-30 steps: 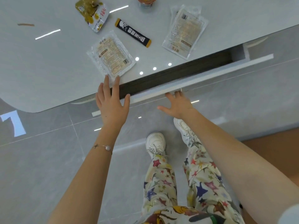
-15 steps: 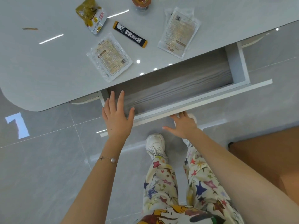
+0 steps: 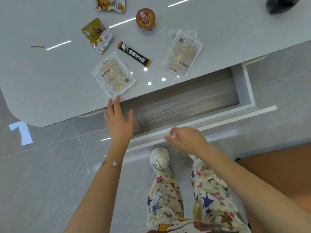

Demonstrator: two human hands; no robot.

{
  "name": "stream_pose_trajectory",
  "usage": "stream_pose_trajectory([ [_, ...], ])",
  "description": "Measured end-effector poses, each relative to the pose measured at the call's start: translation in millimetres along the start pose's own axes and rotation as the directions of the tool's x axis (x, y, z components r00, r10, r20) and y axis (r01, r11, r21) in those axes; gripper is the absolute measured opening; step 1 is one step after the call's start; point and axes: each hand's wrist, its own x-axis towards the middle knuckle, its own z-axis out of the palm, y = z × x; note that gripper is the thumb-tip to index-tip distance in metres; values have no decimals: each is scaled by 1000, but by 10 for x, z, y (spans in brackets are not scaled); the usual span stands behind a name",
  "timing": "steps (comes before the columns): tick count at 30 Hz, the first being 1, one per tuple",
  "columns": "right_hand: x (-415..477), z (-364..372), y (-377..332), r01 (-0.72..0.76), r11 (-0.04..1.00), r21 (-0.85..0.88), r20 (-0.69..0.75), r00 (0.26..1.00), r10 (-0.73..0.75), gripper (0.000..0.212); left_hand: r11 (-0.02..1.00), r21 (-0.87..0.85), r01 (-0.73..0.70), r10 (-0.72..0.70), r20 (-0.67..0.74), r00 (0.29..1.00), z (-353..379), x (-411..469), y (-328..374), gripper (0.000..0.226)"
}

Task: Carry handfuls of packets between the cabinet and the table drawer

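Overhead, two hands, left [image 3: 118, 121] and right [image 3: 186, 138], hang loose over one drawer [image 3: 181, 101]; two clear packets [image 3: 113, 75].

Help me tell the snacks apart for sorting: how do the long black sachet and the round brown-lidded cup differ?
The long black sachet lies flat and slanted; the round brown-lidded cup stands upright. The sachet is a narrow strip with an orange end; the cup is circular. The sachet lies nearer the open drawer. Both rest untouched on the grey tabletop.

Black stick sachet [image 3: 134, 53], round cup [image 3: 145, 18], two green snack bags [image 3: 96, 34], w/ second clear pouch [image 3: 182, 53] on tabletop [image 3: 42, 78].
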Motion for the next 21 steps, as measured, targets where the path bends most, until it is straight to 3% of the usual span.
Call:
stream_pose_trajectory([
  [2,103,-402,-40,68,992,108,-212,976,-44,46,997,-59,44,-46,-33,998,-43,129,60,61],
  [5,424,-906,-5,121,974,193,-490,872,-11,36,975,-169,141,-156,-78,985,-89,348,148,61],
  [9,948,-1384,83,135,964,231,-721,689,76,49,897,-297,329,-384,-153,910,-181,657,313,63],
  [11,1153,-1567,117,64,968,241,-714,688,132,65,869,-324,375,-441,-162,883,-199,773,346,66],
  [14,1342,-1753,125,-65,965,255,-600,772,211,86,853,-352,386,-462,-161,872,-200,907,361,72],
  [21,1293,-1705,114,5,976,219,-617,775,135,86,860,-351,371,-454,-193,870,-109,995,484,72],
])
